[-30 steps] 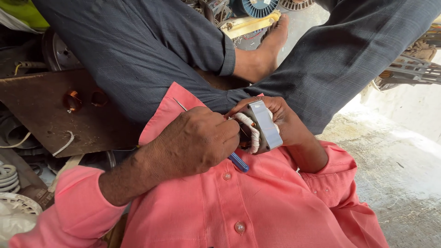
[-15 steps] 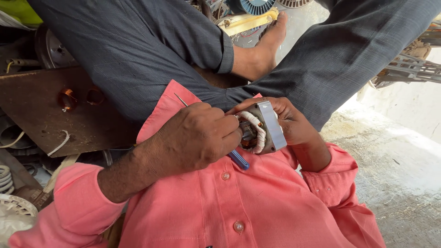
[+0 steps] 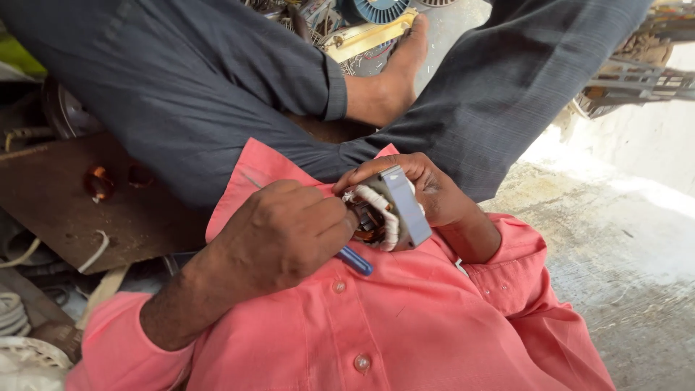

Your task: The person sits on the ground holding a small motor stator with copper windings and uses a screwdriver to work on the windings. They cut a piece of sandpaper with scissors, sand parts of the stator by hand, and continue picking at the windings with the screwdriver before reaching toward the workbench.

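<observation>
A: Big stuff first. Person sits cross-legged on a concrete floor [image 3: 622,239], dark grey trousers [image 3: 217,87] filling the top of the view, pink shirt [image 3: 405,326] filling the bottom. Bare foot [image 3: 391,80] tucked in at top centre. Wooden board [image 3: 65,210] and loose white cords [image 3: 22,318] off to the person's left.

B: Hands?

A: Both over the lap, just above the shirt front. Right hand [image 3: 427,188] wraps a small motor stator [image 3: 387,210]: grey laminated block with white-taped windings, copper showing inside. Fingers curled over the top and far side, thumb along the near edge. Closed firmly on it.

B: Left?

A: Left hand [image 3: 282,232] is a closed fist around a thin tool [image 3: 356,261]. Blue handle end sticks out below the fist towards the shirt; a thin metal bit shows past the knuckles at the upper left. Working tip is hidden between fist and stator, so I cannot tell whether it touches.

B: Relation that matters?

A: Stator sits just to the right of the left knuckles, touching or nearly so, open winding face turned towards that fist. Tool's long axis runs diagonally, upper left to lower right, roughly across that face. Left hand is the nearer one to the windings; right only supports.
</observation>
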